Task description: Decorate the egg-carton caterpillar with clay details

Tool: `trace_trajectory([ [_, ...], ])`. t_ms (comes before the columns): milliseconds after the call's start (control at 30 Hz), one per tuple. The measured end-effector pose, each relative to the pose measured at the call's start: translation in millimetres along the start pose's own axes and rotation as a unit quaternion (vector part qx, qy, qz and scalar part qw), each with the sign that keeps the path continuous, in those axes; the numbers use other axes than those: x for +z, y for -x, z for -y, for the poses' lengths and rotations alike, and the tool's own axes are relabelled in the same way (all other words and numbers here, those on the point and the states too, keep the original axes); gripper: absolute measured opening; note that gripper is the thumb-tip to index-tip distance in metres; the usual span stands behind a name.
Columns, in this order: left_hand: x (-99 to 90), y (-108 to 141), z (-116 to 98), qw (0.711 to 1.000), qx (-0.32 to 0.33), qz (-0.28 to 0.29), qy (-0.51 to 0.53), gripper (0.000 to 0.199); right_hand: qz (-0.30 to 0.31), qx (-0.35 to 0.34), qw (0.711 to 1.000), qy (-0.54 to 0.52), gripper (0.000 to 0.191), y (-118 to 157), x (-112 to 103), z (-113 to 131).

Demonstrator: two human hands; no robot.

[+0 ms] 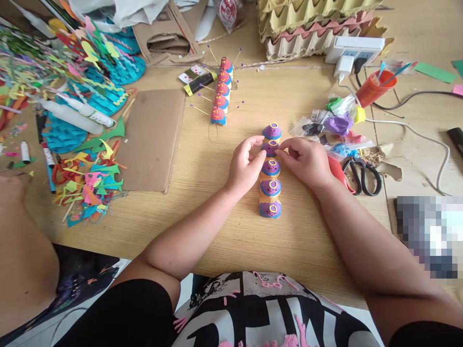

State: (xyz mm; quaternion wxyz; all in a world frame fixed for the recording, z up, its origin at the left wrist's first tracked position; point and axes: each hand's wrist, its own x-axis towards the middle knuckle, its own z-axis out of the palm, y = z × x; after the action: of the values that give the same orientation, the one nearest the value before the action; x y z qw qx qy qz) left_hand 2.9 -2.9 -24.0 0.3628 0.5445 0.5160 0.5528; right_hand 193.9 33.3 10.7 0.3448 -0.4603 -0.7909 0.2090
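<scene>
A strip of egg-carton cups (270, 188) stands upright on the table in front of me, painted purple and blue with orange between the cups. Each cup has a small drawn face and a yellow ring on top. My left hand (247, 164) holds the strip's left side at the second cup from the far end, thumb and fingertips against it. From the right, my right hand (307, 161) pinches at the same cup; anything between its fingertips is too small or hidden. Farther off stands a red and blue caterpillar-like egg-carton strip (221, 94) with purple-tipped sticks poking out.
Paper scraps (96, 185), glue bottles (87, 111) and a cardboard sheet (150, 140) lie left. Right are scissors (361, 177), bags of coloured clay (340, 123), a red cup (376, 87) and a power strip (356, 48). Egg trays (311, 41) are stacked behind. Another person's arm (25, 260) rests at left.
</scene>
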Motion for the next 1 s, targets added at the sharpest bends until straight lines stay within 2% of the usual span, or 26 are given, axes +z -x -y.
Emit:
trace_trajectory([
  [333,-0.3,-1.7,5.6,0.999,0.014,0.023,-0.021,0.033,0.025,0.017,0.999,0.026,0.010,-2.8,2.6,-0.3],
  [667,-1.2,-2.1,7.3,0.999,0.018,0.037,-0.019,0.032,0.014,0.048,0.998,-0.038,0.008,-3.8,5.8,-3.1],
  [800,-1.3,-2.2,8.3,0.999,0.019,0.041,-0.022,0.030,0.012,0.060,0.994,-0.089,0.016,-4.5,6.7,-4.4],
  [933,-1.3,-2.0,7.1,0.999,0.019,0.034,-0.020,0.030,-0.025,0.054,0.990,-0.129,0.032,-5.3,6.0,-5.4],
  [1000,-1.7,-1.8,5.9,0.999,0.019,0.033,-0.020,0.030,-0.037,0.053,0.989,-0.131,0.033,-5.4,5.5,-5.9],
])
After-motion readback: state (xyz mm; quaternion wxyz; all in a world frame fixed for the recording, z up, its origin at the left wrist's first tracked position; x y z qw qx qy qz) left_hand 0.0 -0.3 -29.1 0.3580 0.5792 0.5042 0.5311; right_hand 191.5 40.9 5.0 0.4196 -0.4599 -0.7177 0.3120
